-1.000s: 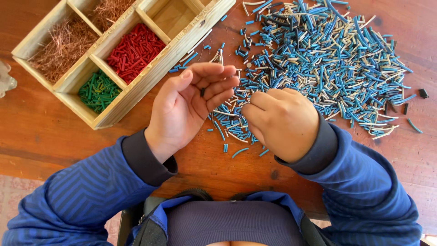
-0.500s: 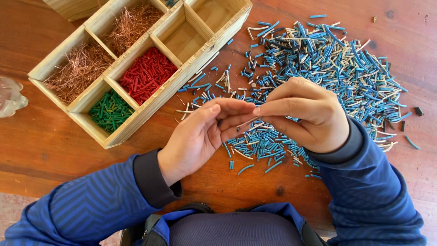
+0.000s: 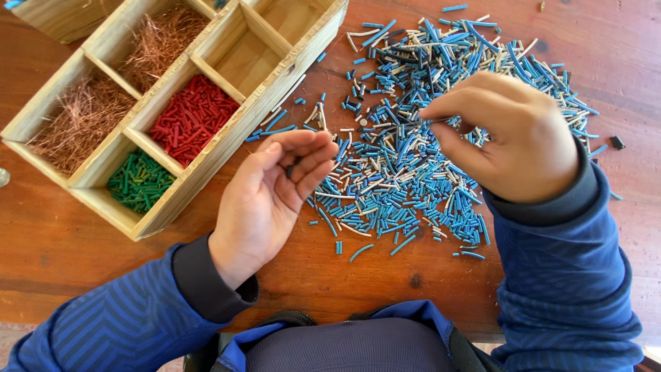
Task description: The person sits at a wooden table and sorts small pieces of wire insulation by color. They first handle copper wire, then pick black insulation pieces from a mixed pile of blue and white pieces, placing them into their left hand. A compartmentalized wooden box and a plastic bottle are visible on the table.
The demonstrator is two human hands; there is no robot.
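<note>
My left hand [image 3: 272, 196] lies palm up beside the pile, fingers curled loosely, with a small dark bit in the crook of its fingers. My right hand [image 3: 513, 141] hovers over the pile of short blue and cream wire-sleeve pieces [image 3: 406, 172], thumb and forefinger pinched on one thin dark piece at the pile's middle. The pile spreads across the wooden table [image 3: 62, 241] from my left fingertips to the far right. Part of it is hidden under my right hand.
A wooden divided tray [image 3: 227, 148] stands at the upper left, holding copper strands [image 3: 82, 120], red pieces [image 3: 193, 117] and green pieces [image 3: 141, 180]; its far compartments look bare. A lone black piece [image 3: 617, 142] lies at the right. My blue sleeves frame the bottom.
My hands have parted: the right one moved from my left fingertips up and right onto the pile. The left hand stayed cupped beside the tray.
</note>
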